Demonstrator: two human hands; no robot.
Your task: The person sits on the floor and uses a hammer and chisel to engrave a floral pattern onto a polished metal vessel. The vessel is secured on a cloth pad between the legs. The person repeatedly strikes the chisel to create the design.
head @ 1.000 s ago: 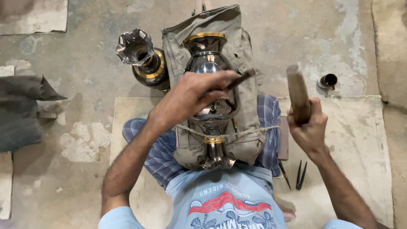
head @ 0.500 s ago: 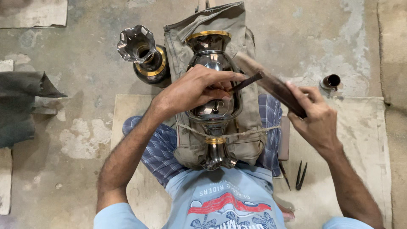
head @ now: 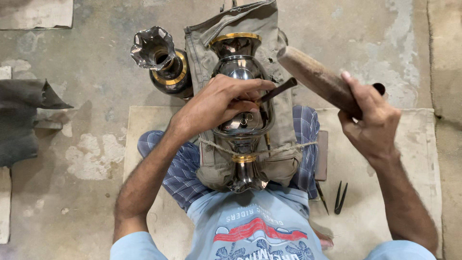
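- On the lap, over a khaki cloth [head: 284, 120]: a polished metal vase [head: 239, 103] lying on its side, mouth away from the body, foot toward the chest.
- Across its narrow waist, a rope [head: 298, 146] binding it down to the cloth and legs.
- On the vase's belly: left hand [head: 216, 103], fingers pinched around a dark chisel [head: 278, 90], tip set against the metal.
- Above and to the right: right hand [head: 370, 120], fingers clenched around a wooden mallet [head: 315, 79], raised clear of the chisel.
- Judged by looks: rigid but thin-walled and easily dented; mirror finish likely slippery, so best held at the waist or gold-banded rim, not the smooth belly.
- Just left of the vase, on the concrete floor [head: 96, 62]: a second vase [head: 161, 60] with a fluted mouth, upright.
- On the mat [head: 414, 159] near the right knee: small dark tools [head: 339, 197].
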